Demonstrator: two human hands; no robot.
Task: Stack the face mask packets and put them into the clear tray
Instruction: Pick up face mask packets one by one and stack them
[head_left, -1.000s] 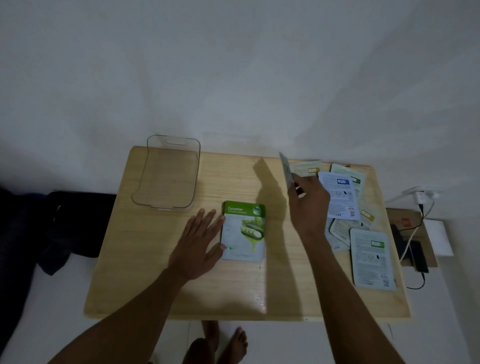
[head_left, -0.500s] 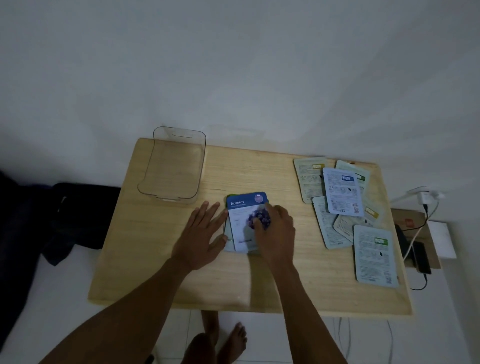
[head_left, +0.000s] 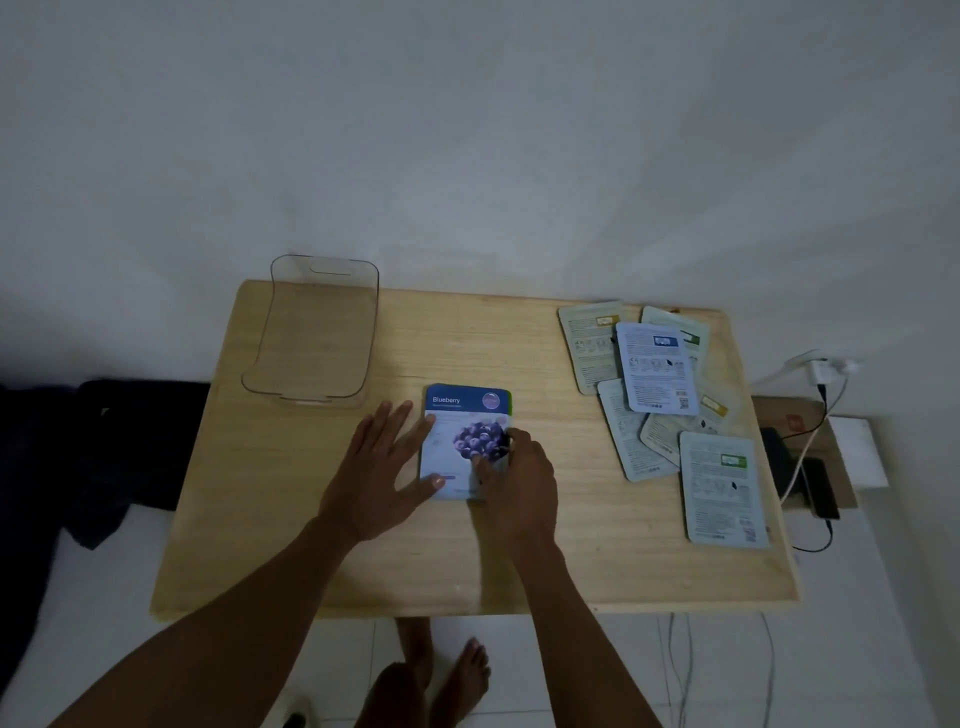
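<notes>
Fingers (head_left: 400, 421) of the left hand (head_left: 376, 480), spread flat, rest against the left edge of the Blueberry packet (head_left: 457, 441); the right hand (head_left: 517, 483) presses curled fingers on its right side. A green edge shows beneath. The packet lies mid-counter (head_left: 311, 519), near the clear tray (head_left: 267, 358); loose packets (head_left: 660, 400) lie well right.

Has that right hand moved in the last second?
Yes. The right hand came leftward, away from the scattered packets, and now rests on the Blueberry packet at the table centre.
</notes>
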